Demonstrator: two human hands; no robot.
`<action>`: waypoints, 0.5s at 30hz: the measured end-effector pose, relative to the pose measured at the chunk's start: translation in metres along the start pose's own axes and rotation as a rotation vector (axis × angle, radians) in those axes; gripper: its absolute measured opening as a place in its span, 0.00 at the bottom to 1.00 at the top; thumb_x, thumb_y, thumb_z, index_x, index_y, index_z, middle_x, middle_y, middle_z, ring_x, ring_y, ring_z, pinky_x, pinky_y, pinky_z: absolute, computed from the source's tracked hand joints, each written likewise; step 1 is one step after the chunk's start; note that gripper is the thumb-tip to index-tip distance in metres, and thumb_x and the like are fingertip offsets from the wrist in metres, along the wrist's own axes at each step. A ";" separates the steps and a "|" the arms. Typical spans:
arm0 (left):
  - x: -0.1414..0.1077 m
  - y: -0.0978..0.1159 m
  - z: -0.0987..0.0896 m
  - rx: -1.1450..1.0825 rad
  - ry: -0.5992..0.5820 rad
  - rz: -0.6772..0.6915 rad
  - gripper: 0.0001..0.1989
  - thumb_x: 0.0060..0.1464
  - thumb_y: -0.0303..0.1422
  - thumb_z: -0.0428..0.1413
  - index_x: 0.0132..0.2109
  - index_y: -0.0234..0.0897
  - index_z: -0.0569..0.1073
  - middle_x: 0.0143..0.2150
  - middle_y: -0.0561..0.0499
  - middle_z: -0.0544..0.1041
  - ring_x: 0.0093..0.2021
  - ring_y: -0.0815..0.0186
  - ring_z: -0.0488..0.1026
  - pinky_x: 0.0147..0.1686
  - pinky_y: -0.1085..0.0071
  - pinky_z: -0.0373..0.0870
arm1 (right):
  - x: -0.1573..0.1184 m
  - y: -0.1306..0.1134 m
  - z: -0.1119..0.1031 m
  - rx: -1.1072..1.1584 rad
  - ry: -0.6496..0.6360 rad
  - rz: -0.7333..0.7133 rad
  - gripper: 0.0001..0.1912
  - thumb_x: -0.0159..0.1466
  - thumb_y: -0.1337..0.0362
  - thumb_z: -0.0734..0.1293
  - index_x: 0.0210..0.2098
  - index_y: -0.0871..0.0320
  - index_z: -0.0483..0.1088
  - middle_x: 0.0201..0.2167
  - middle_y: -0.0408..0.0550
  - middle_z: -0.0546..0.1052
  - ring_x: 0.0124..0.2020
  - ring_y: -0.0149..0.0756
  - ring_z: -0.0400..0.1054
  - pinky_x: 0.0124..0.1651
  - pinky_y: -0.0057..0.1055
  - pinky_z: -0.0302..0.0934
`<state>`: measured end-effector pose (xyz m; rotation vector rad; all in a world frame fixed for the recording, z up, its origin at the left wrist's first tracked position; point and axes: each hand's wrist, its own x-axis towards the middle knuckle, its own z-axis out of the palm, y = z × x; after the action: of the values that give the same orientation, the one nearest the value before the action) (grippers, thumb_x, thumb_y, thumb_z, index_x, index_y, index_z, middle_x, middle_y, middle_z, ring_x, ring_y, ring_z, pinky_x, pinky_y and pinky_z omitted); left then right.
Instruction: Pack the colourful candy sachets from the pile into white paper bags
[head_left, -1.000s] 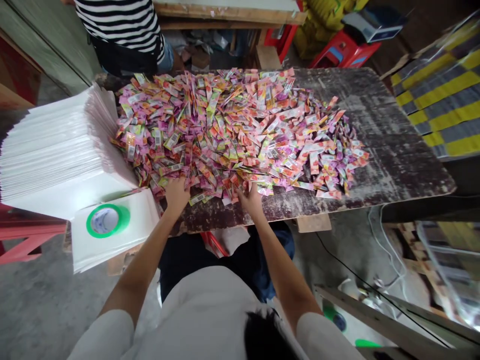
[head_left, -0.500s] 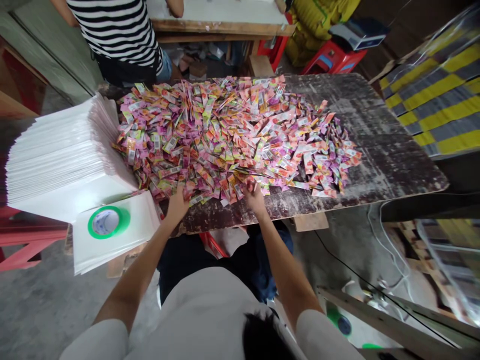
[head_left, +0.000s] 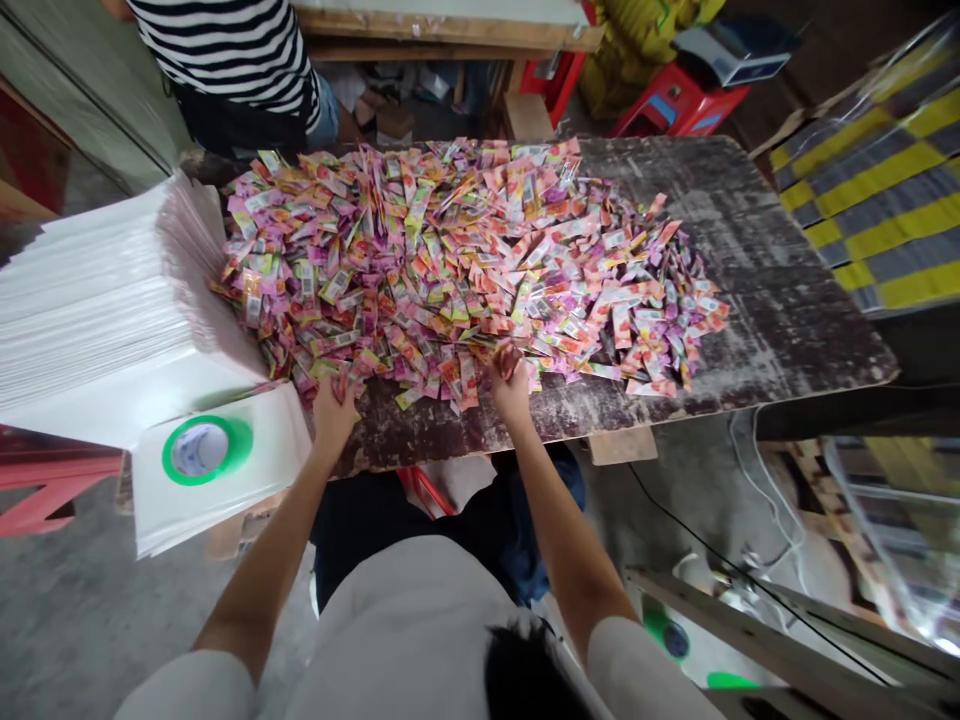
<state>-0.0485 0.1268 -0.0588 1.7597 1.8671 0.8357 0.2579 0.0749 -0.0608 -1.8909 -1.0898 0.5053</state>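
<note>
Just now the left hand [head_left: 334, 402] curls at the pile's near edge, touching packets, though whether it grips any I cannot tell; the right hand [head_left: 508, 380] closes on a reddish packet [head_left: 509, 360]. From between these two hands, one heap of small packets [head_left: 442, 260], too many to count, spreads from ten to past two o'clock on a scuffed dark table [head_left: 780, 270]. Bare wood reaches the near edge at six and widens beyond the heap toward three. At nine, one green tape roll [head_left: 171, 453] sits on a flat white stack [head_left: 274, 430]; one person [head_left: 225, 50] stands at eleven, one red stool [head_left: 686, 102] at two
</note>
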 end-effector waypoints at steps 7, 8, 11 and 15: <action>0.053 0.027 0.031 0.243 -0.115 -0.200 0.22 0.47 0.39 0.63 0.47 0.33 0.71 0.41 0.34 0.77 0.48 0.42 0.74 0.48 0.52 0.67 | 0.099 -0.070 0.049 -0.436 -0.052 0.101 0.23 0.62 0.53 0.66 0.49 0.64 0.66 0.40 0.60 0.76 0.43 0.50 0.71 0.45 0.39 0.62; 0.053 0.027 0.032 0.243 -0.134 -0.200 0.20 0.47 0.39 0.63 0.45 0.34 0.72 0.40 0.35 0.78 0.48 0.42 0.75 0.48 0.51 0.67 | 0.105 -0.072 0.051 -0.495 -0.079 0.131 0.22 0.62 0.54 0.66 0.50 0.65 0.66 0.40 0.62 0.76 0.43 0.51 0.71 0.45 0.39 0.62; 0.044 0.018 0.030 0.021 -0.131 -0.209 0.17 0.43 0.41 0.65 0.39 0.36 0.74 0.33 0.42 0.78 0.44 0.46 0.76 0.46 0.55 0.69 | 0.098 -0.061 0.048 -0.602 -0.171 0.087 0.21 0.62 0.60 0.67 0.53 0.63 0.66 0.40 0.61 0.77 0.42 0.51 0.72 0.42 0.38 0.62; 0.021 0.003 0.023 -0.601 -0.256 -0.352 0.20 0.41 0.45 0.66 0.35 0.36 0.74 0.24 0.52 0.74 0.27 0.63 0.73 0.30 0.67 0.71 | 0.041 -0.026 0.031 -0.658 -0.302 -0.068 0.17 0.62 0.63 0.64 0.50 0.58 0.70 0.37 0.58 0.79 0.39 0.50 0.73 0.39 0.36 0.61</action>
<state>-0.0324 0.1511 -0.0712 1.0750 1.4863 0.8659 0.2460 0.1309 -0.0526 -2.3756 -1.6635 0.4318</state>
